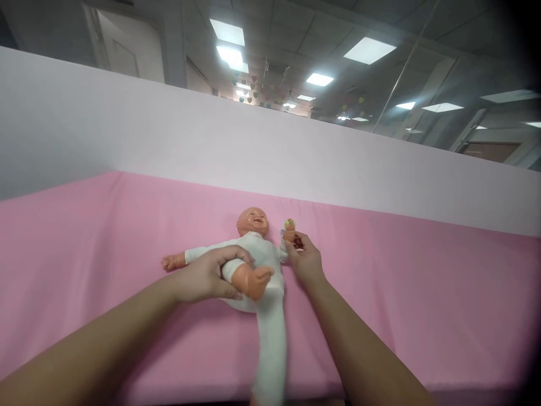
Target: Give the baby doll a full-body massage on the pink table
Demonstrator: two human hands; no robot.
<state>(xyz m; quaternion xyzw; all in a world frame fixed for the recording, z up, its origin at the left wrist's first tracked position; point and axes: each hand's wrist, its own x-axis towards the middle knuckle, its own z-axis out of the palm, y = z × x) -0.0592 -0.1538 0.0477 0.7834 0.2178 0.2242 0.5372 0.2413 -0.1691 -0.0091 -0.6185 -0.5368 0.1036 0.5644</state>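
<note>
A baby doll (257, 245) in white clothing lies on its back on a pink padded surface (406, 293), its bald head towards the far wall. My left hand (207, 273) is wrapped round the doll's bent leg, whose bare foot (253, 280) is raised over the belly. The other leg (271, 332) stretches towards me. With its fingers closed, my right hand (305, 256) grips the doll's arm at the right. Something small and bright green (289, 223) shows by that doll hand; its kind is unclear. The doll's other arm (174, 261) lies out to the left.
A low white wall (236, 146) runs behind the pink surface and turns along the left side. Above it, glass (380, 73) shows ceiling lights and heart-shaped decorations. A pale door (129, 48) stands at the upper left. The near edge of the surface is at the bottom.
</note>
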